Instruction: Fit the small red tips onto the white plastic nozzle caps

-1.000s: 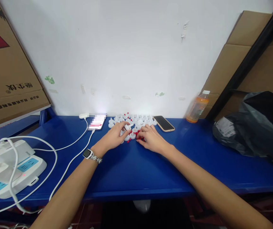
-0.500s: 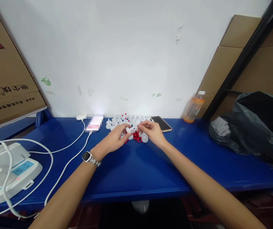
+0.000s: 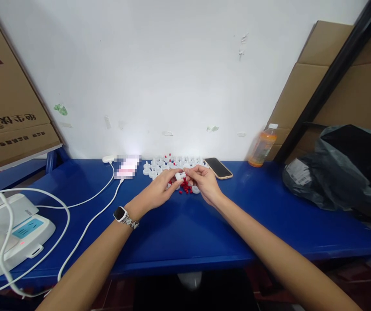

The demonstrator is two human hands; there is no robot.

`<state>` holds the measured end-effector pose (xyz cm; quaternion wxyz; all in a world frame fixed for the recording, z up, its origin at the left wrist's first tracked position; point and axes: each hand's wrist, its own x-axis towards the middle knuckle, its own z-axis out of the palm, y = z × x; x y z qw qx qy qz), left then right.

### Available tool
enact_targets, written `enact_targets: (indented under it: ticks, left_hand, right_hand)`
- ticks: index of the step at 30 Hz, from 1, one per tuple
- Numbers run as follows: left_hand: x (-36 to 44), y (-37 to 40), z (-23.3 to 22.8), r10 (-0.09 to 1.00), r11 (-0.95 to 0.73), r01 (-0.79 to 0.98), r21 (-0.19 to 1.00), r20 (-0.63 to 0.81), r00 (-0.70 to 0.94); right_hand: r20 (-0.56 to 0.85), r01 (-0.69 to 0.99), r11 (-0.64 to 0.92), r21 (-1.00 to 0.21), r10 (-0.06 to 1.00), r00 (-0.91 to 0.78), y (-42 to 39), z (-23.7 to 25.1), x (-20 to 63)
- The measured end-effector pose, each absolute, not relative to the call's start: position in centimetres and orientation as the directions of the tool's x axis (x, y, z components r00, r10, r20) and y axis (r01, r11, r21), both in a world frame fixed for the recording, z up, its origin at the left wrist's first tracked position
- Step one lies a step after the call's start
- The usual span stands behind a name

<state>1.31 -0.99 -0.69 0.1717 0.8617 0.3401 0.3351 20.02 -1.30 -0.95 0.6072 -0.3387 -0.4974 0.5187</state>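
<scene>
Left hand (image 3: pixel 158 188) grips a white cap (image 3: pixel 180 176), probably light, stiff, best held by its rim; right hand (image 3: pixel 206 183) pinches, contents unclear.

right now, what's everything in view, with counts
white pieces: many, white, table centre
red pieces: many, red, near hands
table: one, blue, below
wall: one, white, behind
phone: one, dark, right of pieces
pixelated device: one, pale, back left
small block: one, white, back left
bottle: one, orange, back right
bag: one, grey, right
post: one, black, right
power strip: one, white-blue, left
cables: several, white, left
cardboard: several, brown, both sides
watch: one, white, left wrist
left hand: one, holding white piece
right hand: one, beside it
</scene>
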Motion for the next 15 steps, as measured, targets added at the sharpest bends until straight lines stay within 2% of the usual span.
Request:
enact_targets:
  ticks: [4,9,12,15]
  left_hand:
    - [1.6,-1.1,-0.7,0.694,-0.718,0.454,0.528,0.491,0.527]
    - [1.8,-1.2,-0.6,0.702,-0.710,0.437,0.552,0.503,0.504]
    - [1.6,-0.8,-0.6,0.711,-0.701,0.448,0.555,0.499,0.495]
    - [0.8,0.1,-0.7,0.738,-0.674,0.510,0.535,0.507,0.445]
  right_hand:
    - [0.293,-0.313,0.286,-0.906,0.956,0.025,-1.7,-0.5,19.4]
    - [0.349,-0.256,0.340,-0.905,0.937,0.009,-1.9,0.0,19.1]
    - [0.369,-0.183,0.358,-0.916,0.929,-0.027,-1.2,0.3,19.4]
    - [0.412,-0.025,0.411,-0.911,0.909,-0.069,0.8,0.7,19.9]
